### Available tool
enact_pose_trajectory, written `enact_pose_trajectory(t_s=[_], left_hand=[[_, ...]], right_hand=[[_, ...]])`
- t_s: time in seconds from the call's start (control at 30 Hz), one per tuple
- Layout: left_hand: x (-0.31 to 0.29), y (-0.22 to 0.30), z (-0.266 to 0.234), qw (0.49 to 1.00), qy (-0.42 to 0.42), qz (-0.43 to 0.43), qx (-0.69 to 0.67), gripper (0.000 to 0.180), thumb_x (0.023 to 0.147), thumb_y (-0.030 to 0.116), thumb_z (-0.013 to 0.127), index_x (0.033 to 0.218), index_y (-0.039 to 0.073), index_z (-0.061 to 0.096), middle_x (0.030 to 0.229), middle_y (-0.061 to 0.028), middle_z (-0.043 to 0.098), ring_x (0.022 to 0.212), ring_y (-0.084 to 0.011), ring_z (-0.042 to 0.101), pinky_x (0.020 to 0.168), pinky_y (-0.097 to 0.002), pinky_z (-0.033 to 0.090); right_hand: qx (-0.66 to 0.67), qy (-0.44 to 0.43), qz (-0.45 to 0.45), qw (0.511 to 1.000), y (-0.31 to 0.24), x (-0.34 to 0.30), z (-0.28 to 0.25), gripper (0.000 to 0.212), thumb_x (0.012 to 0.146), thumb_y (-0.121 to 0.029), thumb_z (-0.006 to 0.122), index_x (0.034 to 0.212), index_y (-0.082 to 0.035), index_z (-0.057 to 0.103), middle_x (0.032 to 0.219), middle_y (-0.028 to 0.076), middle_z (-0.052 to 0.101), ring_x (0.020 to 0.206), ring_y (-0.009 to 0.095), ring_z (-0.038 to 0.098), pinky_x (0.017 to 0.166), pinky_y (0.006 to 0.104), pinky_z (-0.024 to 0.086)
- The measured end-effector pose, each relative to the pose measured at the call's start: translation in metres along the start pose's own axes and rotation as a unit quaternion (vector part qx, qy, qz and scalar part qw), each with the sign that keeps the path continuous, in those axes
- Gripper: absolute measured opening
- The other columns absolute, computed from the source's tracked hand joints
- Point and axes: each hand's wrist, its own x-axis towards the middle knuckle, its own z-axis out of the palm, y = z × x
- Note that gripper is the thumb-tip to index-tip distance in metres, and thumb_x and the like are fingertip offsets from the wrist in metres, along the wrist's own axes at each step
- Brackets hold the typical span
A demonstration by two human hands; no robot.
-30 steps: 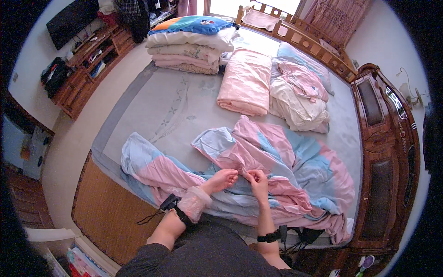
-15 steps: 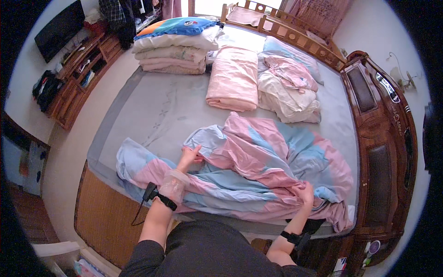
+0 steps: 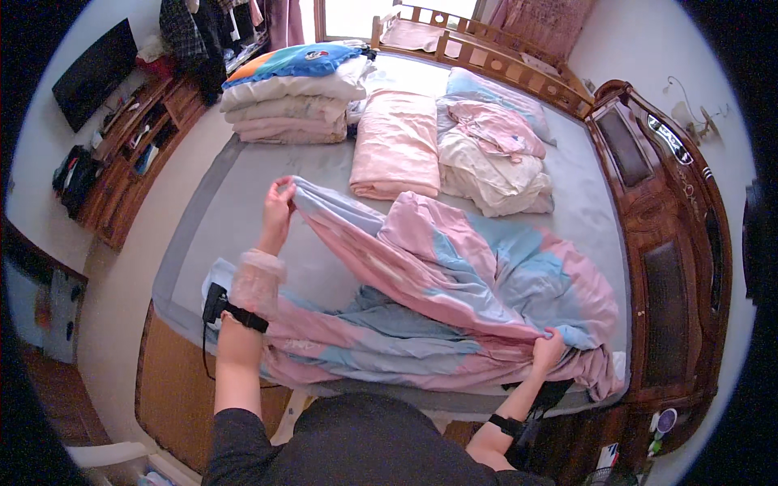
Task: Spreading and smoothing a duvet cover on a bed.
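Note:
A thin pink and blue duvet cover (image 3: 442,271) lies rumpled across the near part of the bed. My left hand (image 3: 279,204) pinches one corner of it, raised above the mattress, so that a band of cloth stretches slantwise between my two hands. Near the right front of the bed, my right hand (image 3: 549,350) grips a bunched edge of the same cover. Below the stretched band, more folds of the cover run along the front edge of the mattress (image 3: 219,202).
A stack of folded quilts (image 3: 288,121) with a blue and orange pillow (image 3: 296,61) on top stands far left. Beside it are a folded pink blanket (image 3: 397,146) and a heap of white bedding (image 3: 494,182). A dark wooden headboard (image 3: 664,243) borders the right.
My left hand has moved up and left, pulling the cover's corner away from the pile and drawing it taut. My right hand has shifted slightly, still gripping the edge.

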Motion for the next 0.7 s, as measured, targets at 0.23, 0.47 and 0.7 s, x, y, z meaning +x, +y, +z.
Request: enact_pose_trajectory(t_s=[0.23, 0.47, 0.7], left_hand=[[0.071, 0.096, 0.012, 0.971, -0.027, 0.169, -0.168, 0.022, 0.097, 0.013, 0.050, 0.114, 0.001, 0.056, 0.106, -0.0086, 0.061, 0.099, -0.0193, 0.058, 0.090, -0.0323, 0.047], [0.137, 0.188, -0.007, 0.976, -0.146, -0.026, -0.162, 0.033, 0.098, 0.026, 0.048, 0.118, 0.001, 0.055, 0.120, -0.0133, 0.057, 0.103, -0.0218, 0.057, 0.090, -0.0391, 0.047], [-0.022, 0.003, -0.033, 0.955, -0.059, 0.089, 0.278, 0.039, 0.083, 0.013, 0.066, 0.117, 0.000, 0.054, 0.111, -0.0107, 0.061, 0.100, -0.0194, 0.058, 0.089, -0.0338, 0.047]], right_hand=[[0.202, 0.366, -0.163, 0.893, -0.049, -0.017, -0.077, 0.006, 0.077, -0.003, 0.047, 0.072, 0.000, 0.050, 0.067, 0.009, 0.050, 0.064, 0.019, 0.046, 0.066, 0.0310, 0.042], [0.769, -0.198, -0.176, 0.581, -0.120, -0.074, -0.130, 0.022, 0.085, -0.023, 0.062, 0.079, -0.005, 0.051, 0.078, 0.005, 0.056, 0.074, 0.015, 0.052, 0.069, 0.0289, 0.044], [0.589, -0.378, -0.199, 0.686, -0.208, -0.161, -0.089, 0.019, 0.081, -0.001, 0.062, 0.098, -0.002, 0.055, 0.101, 0.008, 0.060, 0.094, 0.018, 0.058, 0.086, 0.0317, 0.047]])
